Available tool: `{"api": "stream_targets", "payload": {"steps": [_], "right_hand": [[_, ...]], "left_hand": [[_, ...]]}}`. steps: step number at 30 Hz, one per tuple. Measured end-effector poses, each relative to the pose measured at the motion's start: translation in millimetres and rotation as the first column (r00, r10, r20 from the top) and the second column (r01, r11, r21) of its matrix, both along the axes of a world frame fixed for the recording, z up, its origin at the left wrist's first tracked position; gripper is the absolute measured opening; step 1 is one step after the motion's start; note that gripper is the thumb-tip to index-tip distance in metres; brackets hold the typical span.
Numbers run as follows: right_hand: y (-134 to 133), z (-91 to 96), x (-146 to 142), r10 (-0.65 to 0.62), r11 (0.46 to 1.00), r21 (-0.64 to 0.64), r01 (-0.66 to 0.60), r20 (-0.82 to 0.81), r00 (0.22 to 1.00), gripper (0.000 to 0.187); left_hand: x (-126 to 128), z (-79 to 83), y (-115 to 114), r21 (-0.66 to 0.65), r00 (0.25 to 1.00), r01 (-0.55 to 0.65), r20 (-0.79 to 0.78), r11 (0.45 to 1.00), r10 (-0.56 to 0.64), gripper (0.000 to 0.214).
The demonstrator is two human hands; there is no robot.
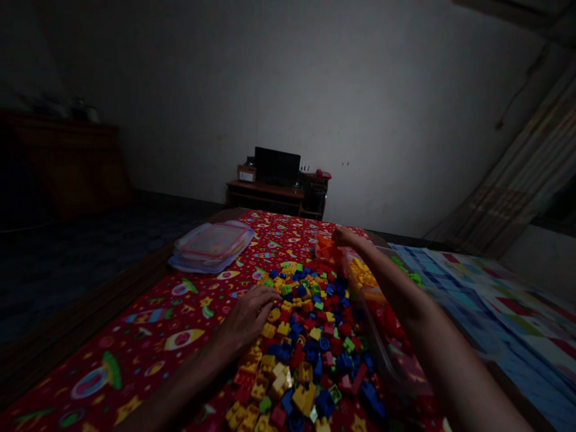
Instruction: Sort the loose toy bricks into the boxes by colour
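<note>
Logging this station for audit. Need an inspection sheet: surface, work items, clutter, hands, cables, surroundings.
Surface: red cloth with rocket and star prints.
Work items: mixed-colour loose blocks spread in a pile; clear containers to its right hold orange, yellow and red blocks.
Clutter: translucent lids, stacked at left.
Hands: left hand at the pile's left edge, right hand at the orange blocks; grip unclear for both.
Cables: cord on the right wall.
Surroundings: dim; monitor on desk, curtain at right.
</note>
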State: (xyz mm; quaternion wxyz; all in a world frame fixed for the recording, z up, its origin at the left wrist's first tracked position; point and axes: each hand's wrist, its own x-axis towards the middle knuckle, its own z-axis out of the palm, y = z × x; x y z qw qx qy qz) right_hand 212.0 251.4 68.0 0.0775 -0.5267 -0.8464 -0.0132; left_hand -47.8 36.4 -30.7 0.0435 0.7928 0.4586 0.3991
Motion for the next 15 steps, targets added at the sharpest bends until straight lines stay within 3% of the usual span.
{"api": "stream_targets", "payload": {"steps": [7, 15], "right_hand": [[5, 11.3, 15, -0.004, 0.998, -0.058, -0.004, -0.146, 0.989, 0.034], [-14, -3.1, 14, -0.033, 0.998, 0.043, 0.046, -0.261, 0.965, 0.019]], "left_hand": [[0, -5.7, 4, 0.026, 1.0, 0.027, -0.007, 0.999, -0.027, 0.026], [-1, -6.8, 3, 0.034, 0.999, 0.02, -0.036, 0.999, -0.019, 0.027]]}}
